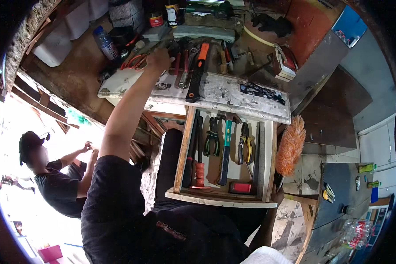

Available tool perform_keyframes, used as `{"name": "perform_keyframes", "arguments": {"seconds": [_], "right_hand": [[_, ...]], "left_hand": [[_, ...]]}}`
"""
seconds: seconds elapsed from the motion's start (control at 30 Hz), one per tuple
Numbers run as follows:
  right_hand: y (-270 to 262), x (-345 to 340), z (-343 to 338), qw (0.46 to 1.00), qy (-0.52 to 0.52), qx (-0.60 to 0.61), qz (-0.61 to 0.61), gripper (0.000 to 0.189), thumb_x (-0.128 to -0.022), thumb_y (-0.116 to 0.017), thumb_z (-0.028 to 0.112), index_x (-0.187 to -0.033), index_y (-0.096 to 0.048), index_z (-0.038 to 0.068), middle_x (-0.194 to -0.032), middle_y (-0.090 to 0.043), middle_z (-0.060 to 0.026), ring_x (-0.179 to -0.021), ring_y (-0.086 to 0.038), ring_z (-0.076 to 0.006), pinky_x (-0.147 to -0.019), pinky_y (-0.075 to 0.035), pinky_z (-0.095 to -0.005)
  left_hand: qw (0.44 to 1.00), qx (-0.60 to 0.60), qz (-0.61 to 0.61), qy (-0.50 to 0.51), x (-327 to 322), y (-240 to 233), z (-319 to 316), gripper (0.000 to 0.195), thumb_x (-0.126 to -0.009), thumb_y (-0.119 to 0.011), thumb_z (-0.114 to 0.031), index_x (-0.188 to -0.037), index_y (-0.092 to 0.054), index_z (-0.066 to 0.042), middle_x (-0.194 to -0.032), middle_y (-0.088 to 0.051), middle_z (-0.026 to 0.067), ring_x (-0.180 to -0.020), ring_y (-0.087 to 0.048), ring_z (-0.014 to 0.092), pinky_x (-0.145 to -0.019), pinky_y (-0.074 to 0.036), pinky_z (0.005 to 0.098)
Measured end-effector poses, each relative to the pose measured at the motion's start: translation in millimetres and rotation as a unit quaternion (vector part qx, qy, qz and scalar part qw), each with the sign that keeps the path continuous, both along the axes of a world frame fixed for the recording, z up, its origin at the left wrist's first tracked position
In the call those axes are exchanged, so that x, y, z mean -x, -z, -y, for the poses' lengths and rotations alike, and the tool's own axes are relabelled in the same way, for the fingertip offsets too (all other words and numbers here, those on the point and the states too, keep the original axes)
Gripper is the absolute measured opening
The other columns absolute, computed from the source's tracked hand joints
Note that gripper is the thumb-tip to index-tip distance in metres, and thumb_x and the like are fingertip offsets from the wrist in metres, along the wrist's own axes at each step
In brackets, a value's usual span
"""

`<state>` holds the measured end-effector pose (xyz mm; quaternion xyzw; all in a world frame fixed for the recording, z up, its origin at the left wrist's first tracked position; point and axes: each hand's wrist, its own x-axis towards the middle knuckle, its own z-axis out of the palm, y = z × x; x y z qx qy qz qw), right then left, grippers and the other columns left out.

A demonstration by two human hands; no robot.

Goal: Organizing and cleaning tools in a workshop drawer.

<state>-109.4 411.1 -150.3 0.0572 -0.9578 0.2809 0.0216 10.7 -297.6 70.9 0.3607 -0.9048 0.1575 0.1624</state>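
My left hand is over the back of the worktop, beside orange-handled scissors and red-handled pliers; whether it grips anything is unclear. Low at the right of the drawer, my right hand is closed round the handle of an orange fluffy duster, which points upward. An orange-and-black handled tool lies across the worn white board. Inside the open drawer are green-handled pliers, a claw hammer, yellow-and-black pliers and a red-gripped chisel.
A blue-capped bottle stands at the back left. Black gloves and a red-and-white box-shaped object lie back right. Another person sits at the left. A dark table with small items stands at the right.
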Motion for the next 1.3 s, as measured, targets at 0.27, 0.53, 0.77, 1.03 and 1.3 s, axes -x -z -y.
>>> {"name": "perform_keyframes", "arguments": {"seconds": [0.27,0.53,0.77,1.03,1.3], "right_hand": [[-10,-1,2,0.999,0.006,0.024,0.031,0.046,-0.078,-0.067,0.035,-0.064,-0.045,-0.002,-0.055,-0.044,-0.0149,-0.051,-0.038,-0.0272,-0.05,-0.037,-0.0414],[4,-4,-6,1.0,0.008,0.025,0.007,0.043,-0.079,-0.066,0.034,-0.065,-0.047,-0.002,-0.057,-0.047,-0.0158,-0.052,-0.044,-0.0288,-0.052,-0.038,-0.0417],[21,2,-12,1.0,0.007,0.025,0.0,0.042,-0.08,-0.066,0.034,-0.067,-0.049,-0.002,-0.058,-0.049,-0.015,-0.053,-0.045,-0.0273,-0.052,-0.038,-0.0411],[18,-3,-22,0.999,0.029,0.011,0.024,0.041,-0.08,-0.067,0.031,-0.067,-0.048,-0.002,-0.056,-0.047,-0.0125,-0.052,-0.041,-0.0235,-0.051,-0.037,-0.0391],[14,4,-3,0.999,-0.005,0.048,0.018,0.039,-0.079,-0.067,0.029,-0.068,-0.048,-0.003,-0.056,-0.047,-0.0124,-0.052,-0.042,-0.0229,-0.051,-0.038,-0.0385]], "left_hand": [[0.985,-0.102,-0.027,-0.135,20,8,-5,0.048,-0.079,-0.054,-0.044,-0.106,-0.063,-0.006,-0.119,-0.055,0.0161,-0.114,-0.048,0.032,-0.089,-0.041,0.0452],[0.974,-0.138,0.11,-0.141,24,-36,-47,0.045,-0.083,-0.047,-0.041,-0.11,-0.063,-0.009,-0.129,-0.048,0.0117,-0.123,-0.038,0.035,-0.093,-0.035,0.0455],[0.973,-0.16,0.095,-0.136,29,17,35,0.043,-0.085,-0.045,-0.038,-0.11,-0.062,-0.008,-0.123,-0.054,0.0142,-0.115,-0.049,0.036,-0.092,-0.041,0.0461],[0.999,-0.039,0.026,0.01,39,73,67,0.035,-0.084,-0.048,-0.029,-0.103,-0.065,-0.005,-0.106,-0.063,0.0175,-0.102,-0.06,0.03,-0.085,-0.048,0.0443],[0.982,0.078,0.171,0.03,36,119,154,0.023,-0.08,-0.05,-0.018,-0.087,-0.069,-0.008,-0.092,-0.067,0.0133,-0.083,-0.066,0.029,-0.075,-0.051,0.0426]]}}
